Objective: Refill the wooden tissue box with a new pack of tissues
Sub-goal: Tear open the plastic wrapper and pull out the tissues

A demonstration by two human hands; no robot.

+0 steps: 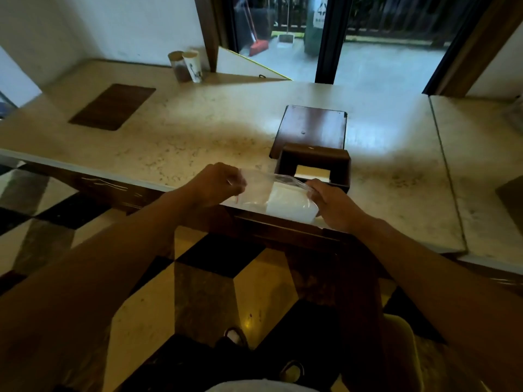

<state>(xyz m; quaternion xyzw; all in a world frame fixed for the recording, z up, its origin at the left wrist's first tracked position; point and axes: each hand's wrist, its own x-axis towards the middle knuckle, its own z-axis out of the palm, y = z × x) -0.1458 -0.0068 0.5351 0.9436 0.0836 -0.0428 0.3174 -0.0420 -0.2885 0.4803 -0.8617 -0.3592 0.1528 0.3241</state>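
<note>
A dark wooden tissue box (314, 162) stands open on the stone counter, a few pale tissues showing inside it. Its flat wooden lid (312, 128) lies just behind it. At the counter's near edge I hold a pack of white tissues (288, 203) in clear plastic wrap. My left hand (216, 183) pinches the wrap's left end, and my right hand (329, 200) grips its right end. The wrap looks stretched between both hands. The pack sits directly in front of the box.
A brown rectangular mat (113, 106) lies at the counter's (198, 128) left. Two cups (186, 66) stand at the back by the wall. A seam splits the counter on the right. Below are a checkered floor and my shoes.
</note>
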